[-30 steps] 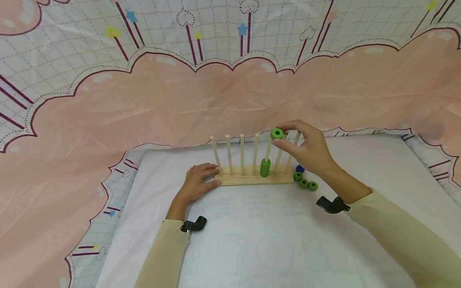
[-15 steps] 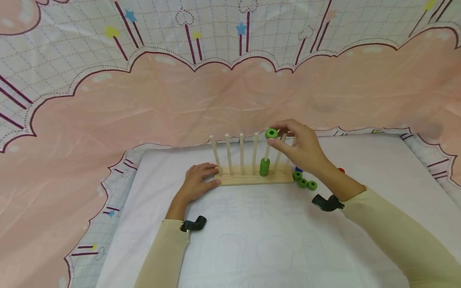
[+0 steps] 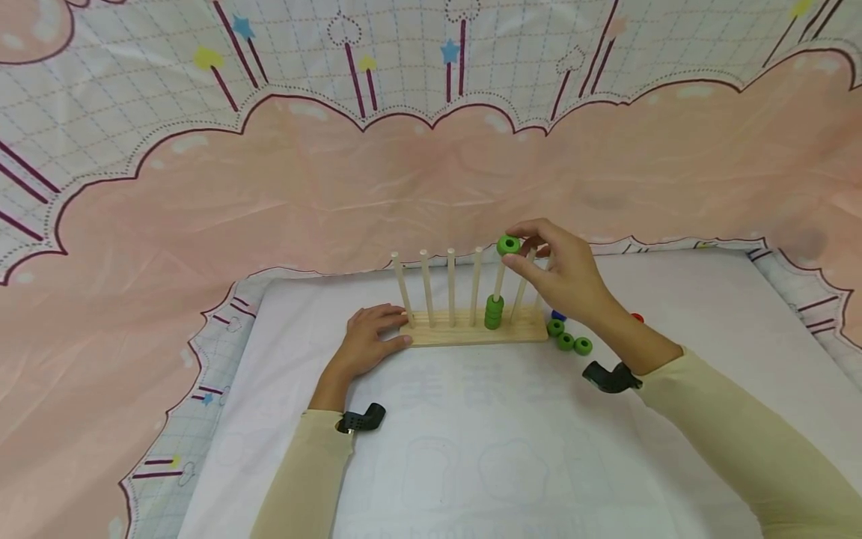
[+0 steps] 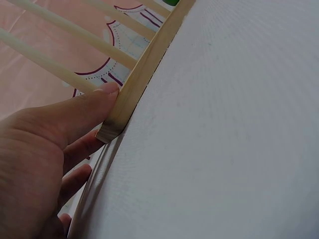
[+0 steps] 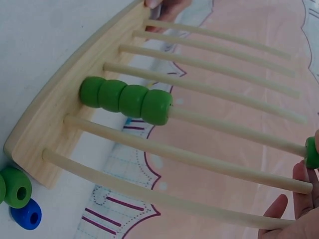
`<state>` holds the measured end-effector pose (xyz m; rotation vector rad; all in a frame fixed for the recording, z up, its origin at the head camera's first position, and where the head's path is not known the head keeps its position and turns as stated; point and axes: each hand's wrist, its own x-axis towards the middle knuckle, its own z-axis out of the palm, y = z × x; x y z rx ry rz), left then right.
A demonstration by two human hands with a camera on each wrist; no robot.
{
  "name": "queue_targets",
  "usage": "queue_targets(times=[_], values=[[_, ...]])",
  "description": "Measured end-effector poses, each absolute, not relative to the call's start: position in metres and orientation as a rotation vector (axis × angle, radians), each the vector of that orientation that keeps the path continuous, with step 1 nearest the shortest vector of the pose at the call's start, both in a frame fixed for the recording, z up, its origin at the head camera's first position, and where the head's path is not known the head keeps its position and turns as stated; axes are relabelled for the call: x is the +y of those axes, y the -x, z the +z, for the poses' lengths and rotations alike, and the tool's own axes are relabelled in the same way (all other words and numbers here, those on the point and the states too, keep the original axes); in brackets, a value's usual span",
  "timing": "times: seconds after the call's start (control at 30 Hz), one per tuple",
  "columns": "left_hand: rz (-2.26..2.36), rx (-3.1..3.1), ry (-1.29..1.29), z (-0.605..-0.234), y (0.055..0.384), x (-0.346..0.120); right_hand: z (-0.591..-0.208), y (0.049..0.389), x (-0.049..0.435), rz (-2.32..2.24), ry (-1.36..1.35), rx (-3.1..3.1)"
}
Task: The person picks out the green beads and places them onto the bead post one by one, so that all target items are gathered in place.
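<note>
A wooden peg stand [image 3: 465,337] with several upright pegs stands on the white surface. Its left end is held by my left hand [image 3: 370,340], thumb on the base and a finger behind the end, as the left wrist view shows [image 4: 40,144]. Thumb and fingers of my right hand [image 3: 569,273] pinch a green bead [image 3: 508,245] at the top of the peg third from the right. In the right wrist view that bead [image 5: 312,153] is at the peg's tip, partly cut off. Lower on the same peg sits a stack of several green beads [image 5: 124,99].
Beside the stand's right end lie loose green beads [image 3: 566,342] and a blue bead [image 3: 558,315]. A red bead [image 3: 637,318] shows partly behind my right forearm. Bare pegs flank the stacked one. A pink patterned cloth [image 3: 337,202] rises behind.
My right hand has moved a little left, bringing the green bead to the peg's top. A red bead has come into view behind the forearm. The left hand stays on the stand.
</note>
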<state>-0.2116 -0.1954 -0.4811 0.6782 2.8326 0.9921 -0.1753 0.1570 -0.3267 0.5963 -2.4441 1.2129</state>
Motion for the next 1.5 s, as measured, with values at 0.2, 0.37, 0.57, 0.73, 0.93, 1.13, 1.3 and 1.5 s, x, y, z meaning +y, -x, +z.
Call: queue_targets(times=[0.2, 0.37, 0.57, 0.73, 0.93, 1.13, 1.3, 1.5], values=[[0.993, 2.837, -0.681, -0.4805, 0.2115, -0.1955, -0.325, 0.1764, 0.1562, 1.194, -0.595, -2.468], [0.988, 2.836, -0.675, -0.4796, 0.2111, -0.195, -0.3237, 0.1758, 0.1557, 1.158, -0.589, -2.497], [0.989, 2.828, -0.658, -0.478, 0.2105, -0.194, -0.3214, 0.1749, 0.154, 1.122, -0.56, -2.548], [0.982, 2.831, -0.651, -0.4774, 0.2105, -0.1938, -0.3198, 0.1747, 0.1526, 1.104, -0.533, -2.581], [0.988, 2.831, -0.654, -0.477, 0.2101, -0.1939, -0.3188, 0.1749, 0.1523, 1.083, -0.519, -2.594], [0.99, 2.83, -0.658, -0.4772, 0.21, -0.1937, -0.3179, 0.1741, 0.1524, 1.051, -0.513, -2.604], [0.99, 2.826, -0.648, -0.477, 0.2099, -0.1937, -0.3181, 0.1744, 0.1526, 1.05, -0.511, -2.605], [0.988, 2.828, -0.652, -0.477, 0.2096, -0.1938, -0.3191, 0.1752, 0.1532, 1.056, -0.513, -2.605]])
